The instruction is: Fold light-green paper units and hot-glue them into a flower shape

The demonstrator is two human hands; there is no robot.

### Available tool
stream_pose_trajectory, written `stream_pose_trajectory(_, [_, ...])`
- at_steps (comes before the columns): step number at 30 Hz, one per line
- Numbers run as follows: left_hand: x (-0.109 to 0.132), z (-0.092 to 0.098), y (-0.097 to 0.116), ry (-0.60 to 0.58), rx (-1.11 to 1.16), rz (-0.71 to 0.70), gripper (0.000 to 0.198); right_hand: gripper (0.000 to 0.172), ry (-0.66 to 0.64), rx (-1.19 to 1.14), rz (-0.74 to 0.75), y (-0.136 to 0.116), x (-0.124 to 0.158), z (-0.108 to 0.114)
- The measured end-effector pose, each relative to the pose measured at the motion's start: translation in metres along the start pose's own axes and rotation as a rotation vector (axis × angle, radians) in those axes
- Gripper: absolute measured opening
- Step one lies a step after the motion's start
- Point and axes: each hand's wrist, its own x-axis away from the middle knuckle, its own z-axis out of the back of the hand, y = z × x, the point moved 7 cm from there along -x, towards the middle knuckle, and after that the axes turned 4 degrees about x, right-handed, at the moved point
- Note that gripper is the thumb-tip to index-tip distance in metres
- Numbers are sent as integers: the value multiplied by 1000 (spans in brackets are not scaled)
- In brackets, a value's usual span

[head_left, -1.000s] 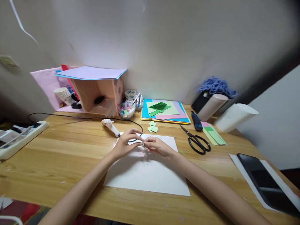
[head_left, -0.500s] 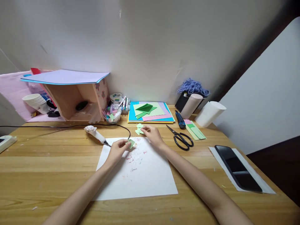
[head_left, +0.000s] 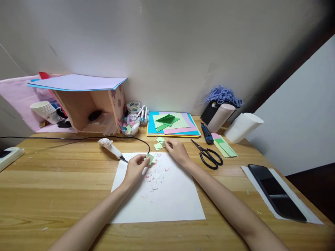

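Note:
My left hand [head_left: 136,168] is closed in a pinch on a small light green paper piece [head_left: 150,158], held above the white sheet [head_left: 162,205] with its scattered red and blue marks. Farther back and to the right, my right hand [head_left: 178,150] has its fingertips pinched on another small green paper piece [head_left: 163,143]. That piece is at the edge of a little group of cut green paper pieces [head_left: 158,146] lying on the wooden table just behind the sheet.
Black scissors [head_left: 209,156], a utility knife [head_left: 206,133] and paper strips [head_left: 225,146] lie to the right. A glue gun [head_left: 111,148] with a cord is on the left. Stacked coloured paper [head_left: 188,131] and a cardboard box [head_left: 78,108] stand behind; a phone [head_left: 276,191] lies far right.
The whole view has shifted slightly, so things appear farther right. My right fingertips have drawn a little to the right from the green pieces. My left hand keeps its paper piece.

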Motion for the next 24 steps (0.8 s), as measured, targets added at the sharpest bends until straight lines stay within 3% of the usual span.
stream_pose_trajectory(2, [0,0,0,7,15,3,26,20,11,-265,-155,6,6,-3])
stream_pose_trajectory(5, [0,2,0,40,33,18,26,27,-63,-749,-406,12,20,-25])
stream_pose_trajectory(8, [0,3,0,62,70,53,28,38,-112,-1000,-491,6,33,-42])
stream_pose_trajectory(14, [1,2,-3,51,123,129,31,37,-112,-950,-443,-7,42,-48])
stream_pose_trajectory(24, [3,-1,2,4,56,82,32,31,37,-775,-283,-9,40,-31])
